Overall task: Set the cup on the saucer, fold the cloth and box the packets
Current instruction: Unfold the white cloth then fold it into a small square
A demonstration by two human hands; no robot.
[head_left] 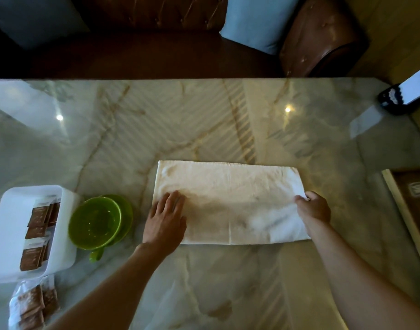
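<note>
While your left hand (166, 220) lies flat with straight fingers on the left end of the cloth (228, 201), your right hand (313, 208) pinches its right edge with curled fingers. Left of the cloth, the green cup (94, 225) sits on the saucer (126, 210). Further left, the white box (66, 210) holds brown packets (37, 232). Beyond the cloth, the marble table (204, 115) stretches away.

A white cloth (228, 201) lies in a long rectangle on the marble counter (204, 120). The left hand (165, 217) presses flat on its left end; the right hand (313, 209) seems to pinch its right edge. The green cup (94, 225) sits on the saucer (126, 210), beside a white box (11, 210) holding brown packets (41, 225).
</note>
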